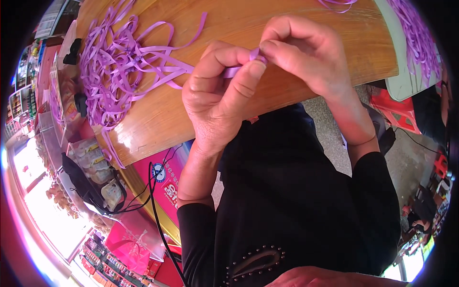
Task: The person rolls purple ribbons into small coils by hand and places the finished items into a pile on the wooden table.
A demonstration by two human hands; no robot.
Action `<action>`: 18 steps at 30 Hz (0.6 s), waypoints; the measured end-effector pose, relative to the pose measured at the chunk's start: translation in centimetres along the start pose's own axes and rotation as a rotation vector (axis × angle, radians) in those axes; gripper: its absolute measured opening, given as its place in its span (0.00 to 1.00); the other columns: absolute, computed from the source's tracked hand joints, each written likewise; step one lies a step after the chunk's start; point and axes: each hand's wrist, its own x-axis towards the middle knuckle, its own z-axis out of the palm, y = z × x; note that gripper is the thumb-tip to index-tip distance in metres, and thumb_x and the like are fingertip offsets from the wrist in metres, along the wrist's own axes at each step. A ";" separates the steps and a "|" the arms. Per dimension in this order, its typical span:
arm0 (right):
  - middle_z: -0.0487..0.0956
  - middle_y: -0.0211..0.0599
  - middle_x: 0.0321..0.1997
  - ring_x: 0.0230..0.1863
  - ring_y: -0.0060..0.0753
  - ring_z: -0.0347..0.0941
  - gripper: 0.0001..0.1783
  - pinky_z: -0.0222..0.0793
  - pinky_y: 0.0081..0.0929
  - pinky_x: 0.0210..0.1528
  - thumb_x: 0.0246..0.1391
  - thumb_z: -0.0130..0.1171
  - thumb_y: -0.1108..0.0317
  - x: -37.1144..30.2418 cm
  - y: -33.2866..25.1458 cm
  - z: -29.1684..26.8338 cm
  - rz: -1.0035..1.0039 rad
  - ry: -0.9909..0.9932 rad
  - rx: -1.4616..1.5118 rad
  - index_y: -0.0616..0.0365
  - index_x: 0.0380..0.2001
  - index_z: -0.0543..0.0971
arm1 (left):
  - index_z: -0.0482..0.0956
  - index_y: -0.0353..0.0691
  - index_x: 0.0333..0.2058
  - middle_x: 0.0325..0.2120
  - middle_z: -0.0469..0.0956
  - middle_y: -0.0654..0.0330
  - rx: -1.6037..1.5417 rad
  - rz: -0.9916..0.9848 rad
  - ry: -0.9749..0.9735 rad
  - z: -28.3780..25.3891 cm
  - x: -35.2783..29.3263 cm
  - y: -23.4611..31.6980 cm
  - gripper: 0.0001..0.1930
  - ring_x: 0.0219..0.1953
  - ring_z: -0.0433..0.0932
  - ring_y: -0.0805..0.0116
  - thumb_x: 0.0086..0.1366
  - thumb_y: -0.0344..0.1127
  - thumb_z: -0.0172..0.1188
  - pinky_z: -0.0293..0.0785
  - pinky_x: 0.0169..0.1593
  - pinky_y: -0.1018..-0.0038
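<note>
Above the near edge of the wooden table, my two hands meet over a narrow purple ribbon point(232, 72). My left hand point(213, 95) pinches it between thumb and forefinger, and part of the ribbon runs behind those fingers. The thumb and forefinger of my right hand point(311, 55) close on a short folded or looped bit just beside the left thumb tip. Whether that bit is knotted is too small to tell. Left of my hands lies a loose tangle of purple ribbons point(119, 67), with several strands stretching toward my left hand.
The brown wooden table point(363, 43) has a curved right end. Beyond it, more purple ribbons point(420, 43) hang over a pale surface point(400, 79). A red stool point(394, 107) stands below. Black cables point(152, 191) run down past a pink box point(158, 179) at the left.
</note>
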 end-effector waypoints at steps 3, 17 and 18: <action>0.71 0.26 0.29 0.33 0.13 0.66 0.04 0.62 0.15 0.35 0.56 0.52 0.76 -0.1 0.1 0.5 0.105 -0.053 0.237 0.65 0.30 0.75 | 0.77 0.32 0.33 0.29 0.73 0.66 -0.144 0.019 -0.076 -0.1 0.1 -0.3 0.04 0.33 0.70 0.80 0.58 0.21 0.59 0.65 0.40 0.84; 0.75 0.39 0.29 0.31 0.30 0.69 0.09 0.63 0.22 0.31 0.44 0.58 0.85 0.4 0.9 -0.4 -0.590 -0.050 -0.401 0.67 0.33 0.77 | 0.78 0.32 0.34 0.29 0.75 0.64 -0.338 -0.087 -0.003 -0.4 0.0 -0.9 0.05 0.34 0.72 0.77 0.57 0.20 0.60 0.67 0.43 0.81; 0.74 0.38 0.28 0.31 0.31 0.69 0.09 0.63 0.22 0.30 0.44 0.58 0.85 0.4 0.9 -0.5 -0.584 -0.065 -0.389 0.67 0.32 0.77 | 0.78 0.32 0.34 0.29 0.75 0.64 -0.338 -0.090 -0.005 -0.3 0.0 -0.9 0.05 0.34 0.72 0.77 0.57 0.20 0.60 0.67 0.43 0.81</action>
